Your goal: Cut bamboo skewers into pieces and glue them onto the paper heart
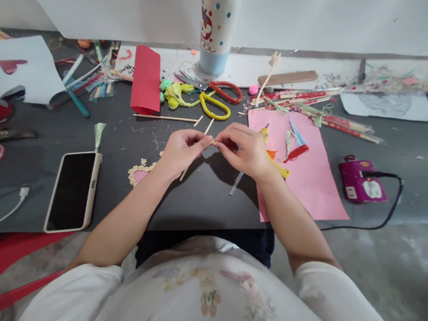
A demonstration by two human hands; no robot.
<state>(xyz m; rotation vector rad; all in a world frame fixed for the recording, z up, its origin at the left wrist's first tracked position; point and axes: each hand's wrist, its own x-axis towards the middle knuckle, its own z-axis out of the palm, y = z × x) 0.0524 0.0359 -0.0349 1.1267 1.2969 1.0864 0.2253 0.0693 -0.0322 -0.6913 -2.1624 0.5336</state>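
Observation:
My left hand [185, 150] and my right hand [244, 150] meet over the grey table, thumb and fingertips pinched together on each. Between the fingertips sits a tiny pale yellowish piece [213, 142], too small to name. A thin wooden stick [209, 126] passes under my left hand; whether that hand touches it is unclear. Beside my left wrist lies a pink heart [138, 176] edged with small pale bits, partly hidden by the wrist. A clear narrow strip [236, 183] and a yellow-handled tool [282, 172] lie below and beside my right hand.
Scissors [215, 105] with red and yellow handles lie ahead, near a bottle [218, 31] and folded red paper [146, 79]. Pink paper [310, 174] is at right, with a purple box [362, 179] and cable. A phone [72, 190] lies at left.

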